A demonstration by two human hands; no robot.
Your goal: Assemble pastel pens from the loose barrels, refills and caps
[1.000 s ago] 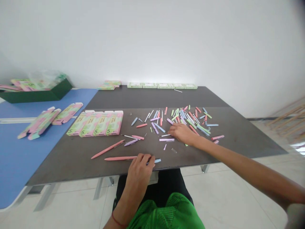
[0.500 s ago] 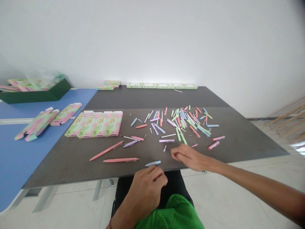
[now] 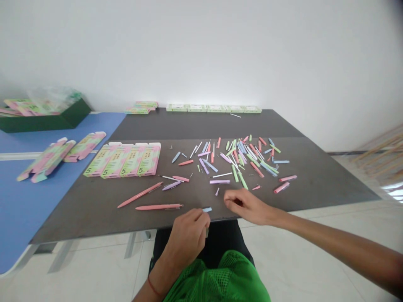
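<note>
My left hand (image 3: 189,230) is at the table's front edge with its fingers curled. It partly covers a light blue pen part (image 3: 207,209) lying there. A small greenish bit shows under its fingers, too little to name. My right hand (image 3: 247,204) rests by the front edge, fingers bent into a loose pinch; whatever they may hold is hidden. Close to it lie a small purple clip piece (image 3: 217,191) and a purple pen barrel (image 3: 219,182). Two pink pens (image 3: 159,206) lie left of my hands.
Loose pastel pen parts and refills (image 3: 241,157) spread over the middle right. Several flat pen boxes (image 3: 122,160) stand in a row at left. More boxes (image 3: 214,108) line the wall. A dark green bin (image 3: 40,122) and opened boxes (image 3: 47,161) sit on the blue table (image 3: 12,201).
My left hand has moved up and slightly left, over part of the light blue pen part. My right hand has shifted only a little. The view has tilted slightly.
</note>
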